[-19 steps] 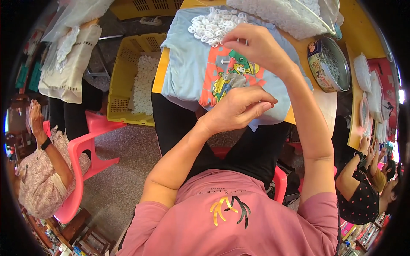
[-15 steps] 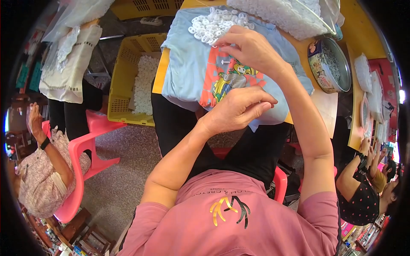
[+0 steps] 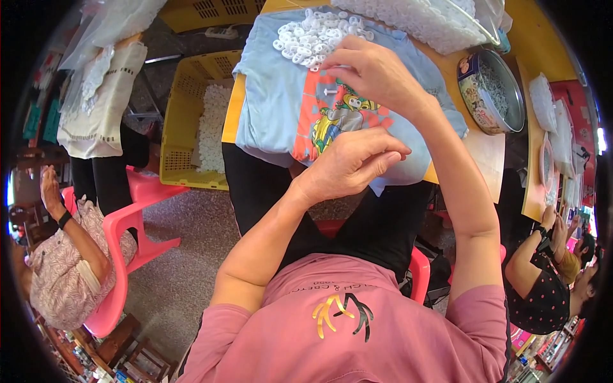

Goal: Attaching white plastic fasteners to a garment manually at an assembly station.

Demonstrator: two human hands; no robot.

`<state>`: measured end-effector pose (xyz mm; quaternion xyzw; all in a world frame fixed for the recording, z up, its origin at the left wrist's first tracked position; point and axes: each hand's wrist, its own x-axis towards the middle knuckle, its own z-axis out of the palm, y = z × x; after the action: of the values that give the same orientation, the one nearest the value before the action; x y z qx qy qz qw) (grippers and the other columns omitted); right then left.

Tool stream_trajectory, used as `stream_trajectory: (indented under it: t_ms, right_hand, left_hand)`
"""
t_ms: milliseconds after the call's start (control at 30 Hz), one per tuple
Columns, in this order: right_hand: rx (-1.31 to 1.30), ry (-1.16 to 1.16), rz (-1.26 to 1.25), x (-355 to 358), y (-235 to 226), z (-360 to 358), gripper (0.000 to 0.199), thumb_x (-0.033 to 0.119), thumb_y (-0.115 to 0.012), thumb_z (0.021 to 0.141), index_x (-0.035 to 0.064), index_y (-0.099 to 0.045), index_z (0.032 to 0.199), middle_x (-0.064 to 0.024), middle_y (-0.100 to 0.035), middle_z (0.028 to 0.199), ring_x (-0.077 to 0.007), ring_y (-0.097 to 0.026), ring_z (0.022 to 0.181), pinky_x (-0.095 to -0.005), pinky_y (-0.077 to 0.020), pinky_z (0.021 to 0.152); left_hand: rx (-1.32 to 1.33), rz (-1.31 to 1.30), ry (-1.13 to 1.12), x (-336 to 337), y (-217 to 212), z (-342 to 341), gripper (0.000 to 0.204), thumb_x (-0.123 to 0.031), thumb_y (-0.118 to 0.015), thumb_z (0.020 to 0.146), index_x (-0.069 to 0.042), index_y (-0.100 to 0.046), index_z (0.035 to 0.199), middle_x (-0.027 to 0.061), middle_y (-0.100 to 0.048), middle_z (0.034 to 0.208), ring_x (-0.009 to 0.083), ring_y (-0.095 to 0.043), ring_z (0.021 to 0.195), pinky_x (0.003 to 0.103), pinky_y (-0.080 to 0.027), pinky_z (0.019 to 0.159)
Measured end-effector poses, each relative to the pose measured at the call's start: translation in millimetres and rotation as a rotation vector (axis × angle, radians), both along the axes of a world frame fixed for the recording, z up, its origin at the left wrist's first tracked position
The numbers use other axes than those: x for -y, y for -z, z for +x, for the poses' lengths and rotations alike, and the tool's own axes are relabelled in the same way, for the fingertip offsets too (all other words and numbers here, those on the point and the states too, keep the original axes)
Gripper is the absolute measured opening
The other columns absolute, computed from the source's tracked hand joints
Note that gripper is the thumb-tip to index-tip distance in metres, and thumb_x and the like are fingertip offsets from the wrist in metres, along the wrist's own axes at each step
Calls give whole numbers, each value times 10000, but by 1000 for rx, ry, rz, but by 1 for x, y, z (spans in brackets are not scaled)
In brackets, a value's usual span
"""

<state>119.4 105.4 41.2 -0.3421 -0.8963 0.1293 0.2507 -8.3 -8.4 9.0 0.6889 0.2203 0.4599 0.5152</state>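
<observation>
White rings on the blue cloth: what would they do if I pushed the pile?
The white rings would probably slide apart and scatter, since they lie in a loose heap. Each is likely light, being so small beside the fingers. The blue cloth might bunch up too; it looks soft and wrinkled.

Cloth (image 3: 262,96) on table (image 3: 234,113) in front of me, ring pile (image 3: 306,39) on its far end. My right hand (image 3: 382,71) is over the cloth, just short of the pile; left hand (image 3: 354,159) nearer me. Tin (image 3: 474,96) right of cloth, crate (image 3: 175,118) left of table.
</observation>
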Motion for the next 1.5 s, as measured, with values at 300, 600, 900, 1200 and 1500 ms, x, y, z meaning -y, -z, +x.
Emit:
stream_trajectory:
  t_ms: [300, 600, 900, 1200, 1500]
  right_hand:
    - [68, 17, 94, -16, 10, -19, 133, 208, -673, 858, 83, -683, 903, -76, -607, 864, -290, -623, 764, -380, -498, 677]
    - [-116, 77, -28, -2, 0, 6, 148, 170, -676, 857, 40, -679, 927, -110, -619, 881, -287, -609, 789, -352, -482, 700]
    - [56, 62, 55, -11, 14, -16, 143, 206, -660, 861, 78, -704, 906, -77, -643, 911, -291, -644, 806, -390, -512, 697]
    - [-112, 84, -159, -8, 8, -9, 166, 209, -644, 874, 58, -673, 937, -83, -631, 810, -217, -623, 725, -341, -485, 647]
    - [-491, 255, -827, 50, -39, 39, 290, 297, -638, 928, 12, -663, 971, 41, -581, 784, -43, -494, 678, -224, -419, 608]
  left_hand:
    - [-50, 27, 7, -2, 0, -2, 155, -76, -572, 953, 1, -657, 1058, 90, -681, 910, 189, -632, 786, 298, -502, 707]
    - [106, -286, 18, 3, -5, -1, 161, -86, -582, 956, 19, -649, 1058, 92, -692, 883, 164, -658, 826, 295, -515, 748]
    - [52, -204, -4, 3, -6, 0, 165, -82, -562, 967, 17, -655, 1061, 94, -696, 880, 170, -668, 830, 293, -518, 746]
    - [135, -387, 0, 5, -3, -1, 181, -127, -529, 1002, -9, -631, 1094, 67, -681, 908, 124, -643, 806, 247, -500, 698]
    - [602, -525, -159, -4, -2, 10, 185, -135, -508, 1015, -28, -459, 1157, 110, -647, 939, 190, -661, 840, 300, -549, 732]
